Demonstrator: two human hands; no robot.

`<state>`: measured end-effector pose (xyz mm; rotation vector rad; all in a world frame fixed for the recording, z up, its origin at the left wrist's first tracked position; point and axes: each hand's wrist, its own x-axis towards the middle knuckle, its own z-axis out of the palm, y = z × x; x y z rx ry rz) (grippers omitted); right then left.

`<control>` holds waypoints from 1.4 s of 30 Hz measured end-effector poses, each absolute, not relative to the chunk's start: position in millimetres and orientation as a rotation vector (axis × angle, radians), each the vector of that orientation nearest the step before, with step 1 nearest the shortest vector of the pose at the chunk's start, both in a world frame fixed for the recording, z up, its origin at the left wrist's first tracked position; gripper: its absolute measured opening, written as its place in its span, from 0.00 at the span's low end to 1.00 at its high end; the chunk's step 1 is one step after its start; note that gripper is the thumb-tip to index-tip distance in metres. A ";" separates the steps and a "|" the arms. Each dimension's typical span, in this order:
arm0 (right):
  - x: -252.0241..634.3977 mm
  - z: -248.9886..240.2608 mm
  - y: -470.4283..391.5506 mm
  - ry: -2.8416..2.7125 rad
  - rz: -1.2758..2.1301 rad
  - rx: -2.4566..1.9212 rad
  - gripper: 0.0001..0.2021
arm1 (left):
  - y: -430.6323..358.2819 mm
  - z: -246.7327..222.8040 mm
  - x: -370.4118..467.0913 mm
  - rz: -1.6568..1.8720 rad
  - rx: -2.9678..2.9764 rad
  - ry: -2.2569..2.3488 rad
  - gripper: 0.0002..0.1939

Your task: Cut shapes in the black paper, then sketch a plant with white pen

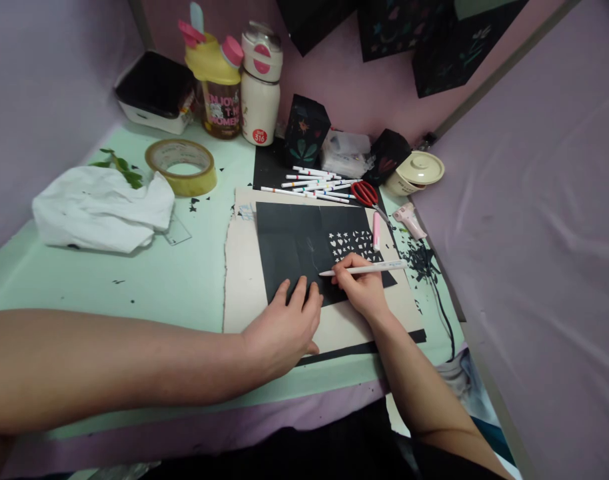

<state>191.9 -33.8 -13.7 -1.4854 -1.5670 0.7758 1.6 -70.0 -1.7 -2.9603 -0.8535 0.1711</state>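
Note:
A sheet of black paper (284, 233) lies on a beige board (242, 280), with faint pale lines drawn near its middle. My left hand (289, 320) rests on the paper's lower edge, fingers spread flat. In my right hand (362, 287) is a white pen (384, 266), held low with its tip at the paper just right of the drawn lines. Beyond that hand, a patch of small cut-out shapes (352, 244), stars and hearts among them, shows white against black; the hand covers part of it. A pink marker (376, 231) lies beside the patch.
Several white markers (317, 185) and red-handled scissors (365, 195) lie behind the paper. Black scraps (420, 261) and a pink glue gun (409, 220) with a cord are at right. Tape (204, 179), a white cloth (99, 210), bottles (260, 100) and black decorated boxes (304, 133) stand around.

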 end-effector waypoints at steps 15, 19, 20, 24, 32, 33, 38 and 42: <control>197.8 -16.2 -33.1 -1.446 0.777 -1.477 0.08 | -70.1 -5.5 1.2 0.178 -2.934 -0.827 0.36; 201.4 -16.2 -31.4 -1.438 0.784 -1.491 0.08 | -70.0 -5.4 1.2 0.167 -2.929 -0.836 0.36; 202.3 -16.0 -31.6 -1.440 0.787 -1.499 0.08 | -70.0 -5.4 1.3 0.162 -2.930 -0.838 0.36; 206.0 -16.0 -37.6 -1.451 0.802 -1.524 0.07 | -70.3 -5.8 0.9 0.165 -2.941 -0.834 0.36; 209.5 -21.1 -47.7 -1.508 0.813 -1.489 0.07 | -69.9 -8.3 0.3 0.146 -2.929 -0.823 0.36; 209.6 -21.3 -47.6 -1.517 0.811 -1.487 0.07 | -69.9 -8.1 0.3 0.151 -2.932 -0.820 0.36; 209.3 -19.9 -47.8 -1.574 0.776 -1.487 0.07 | -69.9 -6.6 0.0 0.142 -2.937 -0.811 0.35; 209.1 -20.1 -48.6 -1.593 0.761 -1.498 0.07 | -70.0 -7.6 -0.5 0.101 -2.940 -0.812 0.35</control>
